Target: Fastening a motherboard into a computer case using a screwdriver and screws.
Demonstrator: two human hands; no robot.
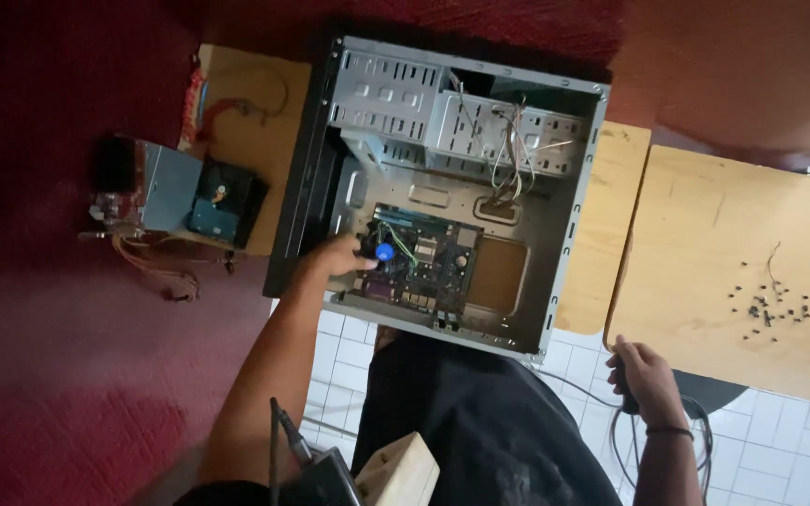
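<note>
An open grey computer case (569, 201) lies flat on a wooden table, with a green motherboard (428, 262) inside. My left hand (335, 258) reaches into the case and rests on the motherboard's left edge, beside a round blue-topped part (384, 252). Whether its fingers grip anything cannot be seen. My right hand (644, 375) hangs below the table's near edge, closed around a dark handle with a cable (616, 431) trailing from it. Loose white wires (508, 141) dangle in the case's drive bay.
A power supply (166, 187) and a hard drive (222, 201) sit at the table's left end. Several small screws (771, 305) lie scattered on a second wooden board (705, 244) on the right. White floor tiles (761, 459) show below; red carpet (58, 375) is at left.
</note>
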